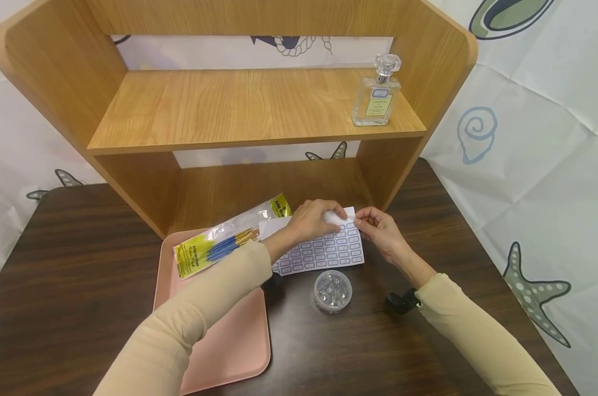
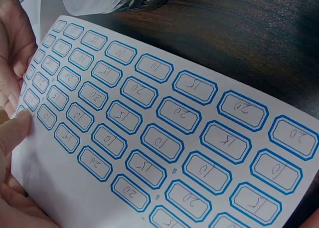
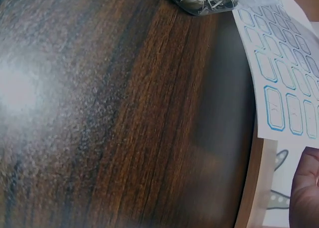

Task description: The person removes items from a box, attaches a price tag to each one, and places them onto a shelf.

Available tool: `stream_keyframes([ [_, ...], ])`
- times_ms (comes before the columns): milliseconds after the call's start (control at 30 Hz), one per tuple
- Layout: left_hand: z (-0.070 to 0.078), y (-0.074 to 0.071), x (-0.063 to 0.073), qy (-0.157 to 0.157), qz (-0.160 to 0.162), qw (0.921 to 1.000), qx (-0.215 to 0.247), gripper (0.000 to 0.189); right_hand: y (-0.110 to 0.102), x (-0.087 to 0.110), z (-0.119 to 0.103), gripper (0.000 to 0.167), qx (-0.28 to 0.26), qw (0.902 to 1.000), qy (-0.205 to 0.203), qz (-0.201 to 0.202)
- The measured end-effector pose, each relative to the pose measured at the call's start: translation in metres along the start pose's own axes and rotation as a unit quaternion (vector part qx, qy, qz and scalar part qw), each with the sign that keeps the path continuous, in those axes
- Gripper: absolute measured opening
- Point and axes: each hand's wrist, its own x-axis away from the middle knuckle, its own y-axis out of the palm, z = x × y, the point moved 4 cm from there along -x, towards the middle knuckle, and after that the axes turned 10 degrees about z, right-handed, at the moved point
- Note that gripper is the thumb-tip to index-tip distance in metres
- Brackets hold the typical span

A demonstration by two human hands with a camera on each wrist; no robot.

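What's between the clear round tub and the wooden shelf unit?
A sheet of blue-bordered labels, the left hand and right hand at its far side, in the head view.

The head camera faced forward and down above the grip; close beside it, the wrist cameras faced label sheet (image 2: 154,120) and tabletop (image 3: 119,108), sharing both.

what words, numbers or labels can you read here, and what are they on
"10", handwritten on the label sheet
"15", handwritten on the same sheet
"20", handwritten there too
"Artist", on the brush packet; its other print is blurred
Glass bottle: labels too small to read
Tiny marks between the sheet's boxes: unreadable
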Motion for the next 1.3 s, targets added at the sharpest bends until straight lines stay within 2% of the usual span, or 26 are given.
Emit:
stream_keyframes([
  [433,-0.0014,0.0003,0.0005,-0.007,-0.017,0.9995,0.026,0.016,0.0026,0.0014,-0.0003,0.006,-0.002,0.9995,0.032,-0.006],
  [767,-0.0004,0.0011,0.0007,0.001,-0.025,0.9995,0.02,0.013,0.0026,0.0018,0.0009,0.006,-0.01,0.9991,0.039,-0.014],
  [1033,-0.0013,0.0035,0.0001,0.012,-0.019,0.9997,0.003,0.011,0.0025,0.0018,0.0022,0.007,-0.014,0.9991,0.038,-0.013],
  [1300,-0.0018,0.0043,0.0017,0.019,-0.017,0.9996,0.008,0.006,0.0033,0.0013,0.0039,0.007,-0.011,0.9993,0.034,-0.014],
])
